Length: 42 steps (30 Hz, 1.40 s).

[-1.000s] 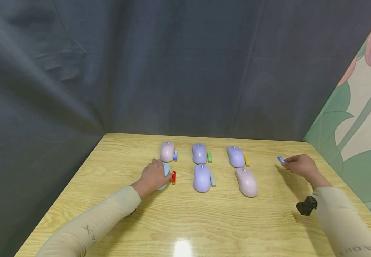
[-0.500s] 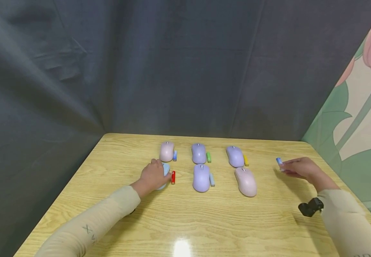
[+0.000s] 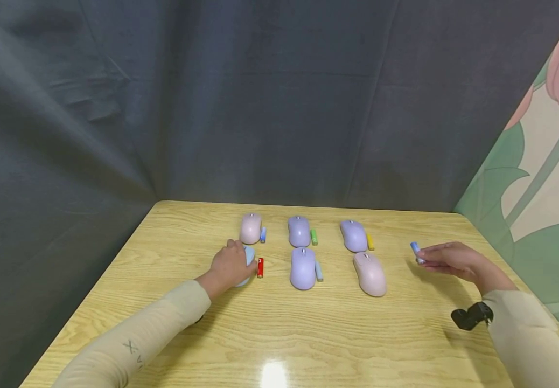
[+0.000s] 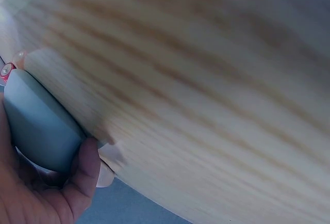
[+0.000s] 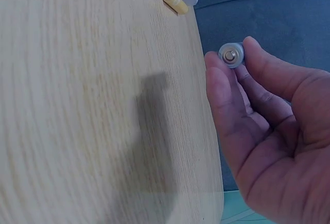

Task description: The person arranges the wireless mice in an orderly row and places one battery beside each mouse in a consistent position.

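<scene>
My left hand [image 3: 227, 266] grips a light blue computer mouse [image 3: 250, 255] on the table, its fingers and thumb round the sides. The left wrist view shows the thumb against the edge of that mouse [image 4: 44, 123]. Just right of it lies a red battery [image 3: 260, 268]. Off to the right, my right hand [image 3: 454, 262] pinches a blue battery [image 3: 414, 248] between thumb and fingertips, held above the table. From the right wrist, the end of this battery [image 5: 231, 55] with its metal terminal faces the camera. The right hand's shadow falls on the wood.
Behind stand a pink mouse [image 3: 251, 228] and two purple mice [image 3: 299, 231], with blue, green [image 3: 314, 237] and yellow [image 3: 370, 241] batteries beside them. A purple mouse [image 3: 302, 268] with a pale blue battery [image 3: 319, 271] and a pink mouse [image 3: 370, 275] form the front row. A dark curtain [image 3: 279, 108] hangs behind.
My right hand has moved slightly nearer the body, and the blue battery has turned and shifted a little left and down. The left hand stays on the light blue mouse.
</scene>
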{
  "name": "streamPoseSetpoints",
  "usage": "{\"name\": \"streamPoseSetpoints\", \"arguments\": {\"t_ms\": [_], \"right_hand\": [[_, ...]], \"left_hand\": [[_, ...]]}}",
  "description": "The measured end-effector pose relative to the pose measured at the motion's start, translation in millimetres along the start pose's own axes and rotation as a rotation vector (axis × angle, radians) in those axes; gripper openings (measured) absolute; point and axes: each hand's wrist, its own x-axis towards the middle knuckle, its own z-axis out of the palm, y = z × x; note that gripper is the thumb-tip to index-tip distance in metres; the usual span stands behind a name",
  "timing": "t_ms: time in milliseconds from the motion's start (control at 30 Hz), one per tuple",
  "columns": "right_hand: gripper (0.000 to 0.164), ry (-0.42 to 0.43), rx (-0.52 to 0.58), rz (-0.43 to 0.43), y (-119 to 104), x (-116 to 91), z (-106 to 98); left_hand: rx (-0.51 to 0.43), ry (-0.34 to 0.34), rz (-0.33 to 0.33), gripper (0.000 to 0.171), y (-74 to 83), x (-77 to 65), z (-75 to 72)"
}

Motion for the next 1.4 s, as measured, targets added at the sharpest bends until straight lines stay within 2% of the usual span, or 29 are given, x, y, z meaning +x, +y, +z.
{"name": "streamPoseSetpoints", "arguments": {"t_ms": [133,400,700,967,1400], "right_hand": [[0.022,-0.012,0.002,0.005,0,-1,3],[0.039,0.015,-0.064,0.033,-1,0,12],[0.027,0.025,-0.096,0.072,-3,2,28],[0.024,0.011,-0.103,0.084,-6,3,41],[0.030,-0.004,-0.137,0.112,-4,6,57]], "left_hand": [[0.002,-0.007,-0.001,0.059,-0.4,-0.1,0.9],[-0.005,-0.018,-0.009,0.058,-0.2,-1.5,-1.9],[-0.020,-0.010,-0.005,0.058,-0.9,-1.5,-0.6],[-0.004,-0.018,0.000,0.059,-1.6,-0.4,0.4],[-0.003,-0.022,0.008,0.061,-1.0,1.5,-0.6]]}}
